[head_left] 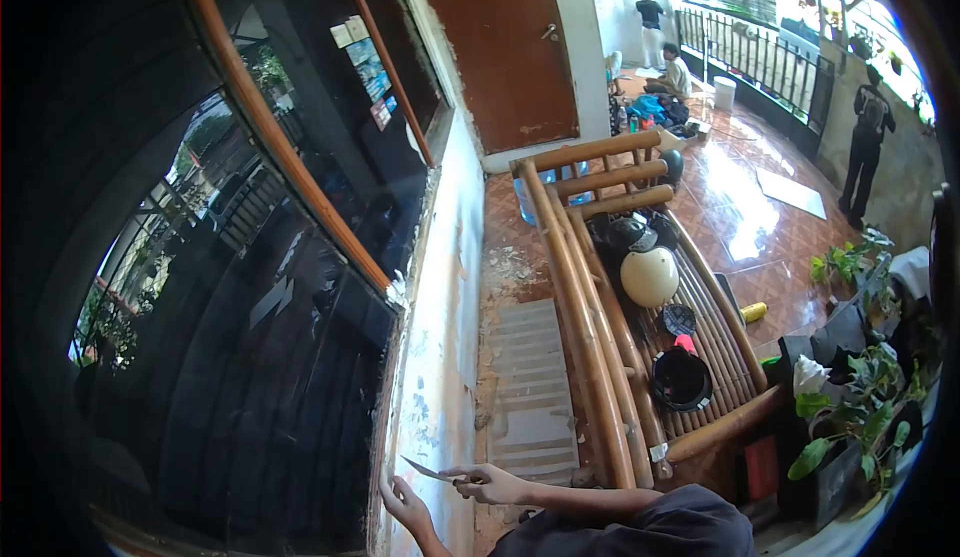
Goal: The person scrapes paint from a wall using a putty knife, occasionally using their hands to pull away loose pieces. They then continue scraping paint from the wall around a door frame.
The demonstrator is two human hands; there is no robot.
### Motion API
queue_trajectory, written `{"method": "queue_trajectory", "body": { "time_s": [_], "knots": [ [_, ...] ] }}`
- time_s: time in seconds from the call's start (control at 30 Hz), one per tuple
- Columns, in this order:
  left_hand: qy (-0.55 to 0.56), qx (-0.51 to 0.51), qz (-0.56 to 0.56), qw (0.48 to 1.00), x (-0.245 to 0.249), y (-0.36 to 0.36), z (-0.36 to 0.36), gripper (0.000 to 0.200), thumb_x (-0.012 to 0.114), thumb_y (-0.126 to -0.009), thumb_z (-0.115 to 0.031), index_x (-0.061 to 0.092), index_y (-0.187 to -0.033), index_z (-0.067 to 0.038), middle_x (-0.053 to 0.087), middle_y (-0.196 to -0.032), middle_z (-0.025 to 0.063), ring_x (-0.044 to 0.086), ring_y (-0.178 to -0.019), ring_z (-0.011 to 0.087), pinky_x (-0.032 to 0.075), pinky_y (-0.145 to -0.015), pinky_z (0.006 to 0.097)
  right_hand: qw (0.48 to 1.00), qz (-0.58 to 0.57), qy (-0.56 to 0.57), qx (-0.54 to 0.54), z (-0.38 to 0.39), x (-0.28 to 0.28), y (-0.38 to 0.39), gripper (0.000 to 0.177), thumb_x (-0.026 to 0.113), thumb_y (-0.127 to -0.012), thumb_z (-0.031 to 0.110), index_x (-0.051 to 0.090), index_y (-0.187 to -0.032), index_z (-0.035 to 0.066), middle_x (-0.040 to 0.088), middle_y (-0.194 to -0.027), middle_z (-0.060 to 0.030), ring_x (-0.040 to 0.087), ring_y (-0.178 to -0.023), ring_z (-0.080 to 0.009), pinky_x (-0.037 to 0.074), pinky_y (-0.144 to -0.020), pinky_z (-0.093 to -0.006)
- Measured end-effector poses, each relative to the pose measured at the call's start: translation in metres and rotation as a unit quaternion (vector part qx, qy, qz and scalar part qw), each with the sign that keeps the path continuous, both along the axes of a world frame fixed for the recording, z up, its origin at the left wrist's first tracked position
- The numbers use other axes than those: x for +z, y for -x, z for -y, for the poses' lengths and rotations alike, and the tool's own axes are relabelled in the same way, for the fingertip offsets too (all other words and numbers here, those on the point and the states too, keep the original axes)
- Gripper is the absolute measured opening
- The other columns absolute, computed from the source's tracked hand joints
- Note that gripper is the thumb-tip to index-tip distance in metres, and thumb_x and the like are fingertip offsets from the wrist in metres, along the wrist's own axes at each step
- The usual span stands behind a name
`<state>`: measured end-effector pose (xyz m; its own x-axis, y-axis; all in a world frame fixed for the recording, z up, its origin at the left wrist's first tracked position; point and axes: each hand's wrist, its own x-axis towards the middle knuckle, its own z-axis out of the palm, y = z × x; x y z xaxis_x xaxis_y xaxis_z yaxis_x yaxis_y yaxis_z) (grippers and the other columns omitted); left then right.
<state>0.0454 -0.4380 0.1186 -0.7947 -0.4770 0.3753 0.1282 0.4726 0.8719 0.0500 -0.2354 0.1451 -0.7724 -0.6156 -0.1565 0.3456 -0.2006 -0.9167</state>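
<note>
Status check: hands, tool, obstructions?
Right hand: gripping blade. Left hand: open, near wall. Blade-wall contact unclear. Bench alongside, not between blade and wall.

I get daylight from upper right, partly blown out. Glare on floor (790, 257). Window (230, 387) dark, reflective. My view bends hard, corners black.

A thin blade (425, 469) is held in the right hand (487, 485), near a peeling wall (440, 387); the left hand (404, 503) is raised just beside it. Helmets (649, 278) are set on a bamboo bench (738, 347) to the right; people (650, 22) are seen farther off.
</note>
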Motion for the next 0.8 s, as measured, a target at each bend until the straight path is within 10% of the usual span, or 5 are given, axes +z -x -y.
{"method": "queue_trajectory", "body": {
  "time_s": [0.2,0.8],
  "knots": [
    [0.002,-0.089,0.058,0.994,0.026,0.007,-0.028,0.024,0.053,-0.094,-0.008,0.062,-0.102,0.012,0.066,-0.091,0.0120,0.061,-0.082,0.0162,0.050,-0.079,0.0288,0.997,0.018,-0.039,-0.068,-0.009,-0.017,-0.006,0.038,0.059,-0.092,0.023,0.058,-0.127,0.008,0.058,-0.079,0.0007,0.042,-0.060,-0.0067,0.037,-0.056,-0.0237],
    [-0.032,-0.200,0.161,0.966,0.032,0.039,0.035,0.019,0.070,-0.081,-0.008,0.067,-0.093,0.007,0.066,-0.082,0.0069,0.060,-0.075,0.0126,0.048,-0.071,0.0267,0.991,-0.005,-0.072,-0.116,0.011,-0.015,0.001,0.028,0.062,-0.092,0.022,0.062,-0.110,0.000,0.064,-0.076,-0.0030,0.050,-0.059,-0.0062,0.039,-0.052,-0.0219]
  ]
}}
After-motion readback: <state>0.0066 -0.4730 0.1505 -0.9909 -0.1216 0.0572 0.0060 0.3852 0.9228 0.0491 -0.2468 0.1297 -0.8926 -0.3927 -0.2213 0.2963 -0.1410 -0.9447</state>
